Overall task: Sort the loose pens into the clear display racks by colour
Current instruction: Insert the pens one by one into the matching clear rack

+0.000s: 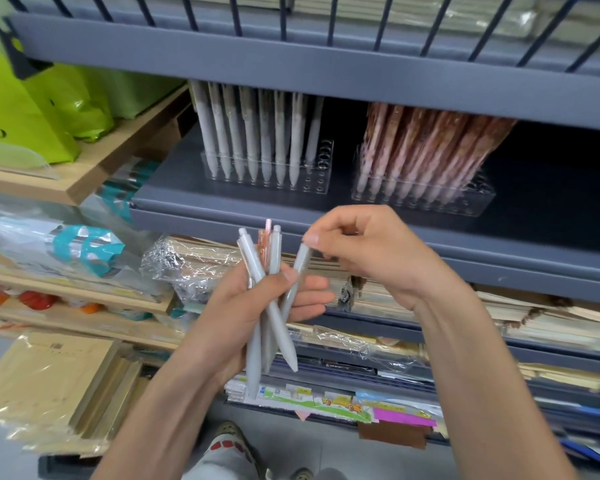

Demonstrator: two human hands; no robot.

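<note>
My left hand (257, 306) grips a bundle of loose pens (269, 317), several grey ones and one pink one (264, 242), tips pointing down. My right hand (368, 251) pinches the top of one grey pen (297, 275) that still lies against the bundle. On the grey shelf above stand two clear display racks. The left rack (321, 168) holds upright grey pens (253, 133) and has free holes at its right end. The right rack (471, 202) is packed with pink-brown pens (426, 147).
The grey metal shelf (343, 220) edge runs just behind my hands, with another shelf beam (326, 74) above the racks. Wrapped notebooks and paper stacks (395, 341) fill the lower shelves. Green bags (32, 109) sit on a wooden shelf at the left.
</note>
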